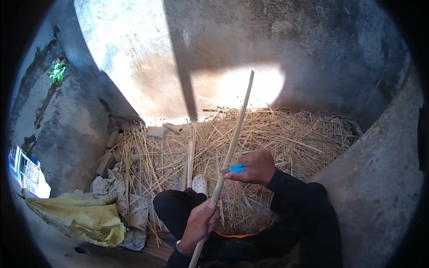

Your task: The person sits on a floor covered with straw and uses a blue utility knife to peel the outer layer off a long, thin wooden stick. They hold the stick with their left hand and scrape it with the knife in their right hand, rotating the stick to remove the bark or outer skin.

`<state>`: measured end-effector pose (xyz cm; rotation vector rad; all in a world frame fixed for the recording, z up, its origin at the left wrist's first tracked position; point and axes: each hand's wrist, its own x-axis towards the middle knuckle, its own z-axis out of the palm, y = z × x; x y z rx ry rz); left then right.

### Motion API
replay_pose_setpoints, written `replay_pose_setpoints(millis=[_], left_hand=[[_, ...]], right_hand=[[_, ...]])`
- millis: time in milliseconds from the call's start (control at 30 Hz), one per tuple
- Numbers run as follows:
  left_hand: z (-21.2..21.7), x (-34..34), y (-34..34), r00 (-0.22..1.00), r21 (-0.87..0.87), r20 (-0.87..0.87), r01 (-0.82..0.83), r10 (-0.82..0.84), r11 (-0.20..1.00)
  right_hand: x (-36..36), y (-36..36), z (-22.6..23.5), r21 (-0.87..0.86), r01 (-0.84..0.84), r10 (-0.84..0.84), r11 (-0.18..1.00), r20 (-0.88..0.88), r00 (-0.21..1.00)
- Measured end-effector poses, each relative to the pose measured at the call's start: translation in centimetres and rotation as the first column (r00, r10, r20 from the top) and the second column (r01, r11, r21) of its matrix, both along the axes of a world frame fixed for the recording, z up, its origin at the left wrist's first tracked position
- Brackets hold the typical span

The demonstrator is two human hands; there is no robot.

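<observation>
Fingers (206,213) of the left hand (201,221) are curled tightly around the lower part of a long bamboo strip (232,143), while those of the right hand (254,167) are pinched on a small blue-handled knife (237,168) whose blade is laid against the strip at about mid-length. The strip is held slanting upward, away from the lap, its far end raised over the heap of straw-coloured shavings (277,138) spread on the concrete floor (380,178) against the wall. It is seen as thin, straight, pale tan and smooth-sided. It is judged light and fairly stiff, yet springy toward its free end, with edges likely to splinter; a firm hold low down, below the blade, is judged best, as it is gripped now. A white clog (199,183) is seen beside the knee, and crumpled yellowish sacking (85,214) lies at the floor's left edge.
</observation>
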<state>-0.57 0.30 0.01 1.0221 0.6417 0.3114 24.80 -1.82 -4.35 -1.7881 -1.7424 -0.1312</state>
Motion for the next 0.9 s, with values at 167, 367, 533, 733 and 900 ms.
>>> replay_pose_setpoints(millis=[167, 367, 533, 733, 900], left_hand=[[-0.1, 0.6, 0.1, 0.999, 0.087, -0.052, 0.018, -0.013, 0.996], [-0.2, 0.1, -0.9, 0.991, 0.096, -0.131, 0.045, -0.033, 0.994], [-0.3, -0.1, -0.4, 0.995, 0.158, -0.101, 0.023, -0.007, 0.987], [-0.4, 0.3, -0.2, 0.999, 0.187, -0.044, 0.005, 0.003, 0.982], [-0.3, -0.5, -1.1, 0.995, 0.121, -0.101, 0.025, -0.012, 0.992]], right_hand=[[-1.4, -1.1, 0.7, 0.012, -0.011, 0.010, 1.000, 0.021, 1.000], [3.8, 0.6, -0.1, -0.184, 0.216, -0.233, 0.959, -0.075, 0.969], [-0.9, -0.4, -0.7, -0.035, 0.026, -0.027, 0.999, -0.022, 0.999], [0.8, 0.5, -1.3, 0.049, 0.080, -0.083, 0.996, 0.051, 0.995], [5.5, 2.4, -1.3, -0.089, 0.363, -0.371, 0.927, -0.097, 0.924]])
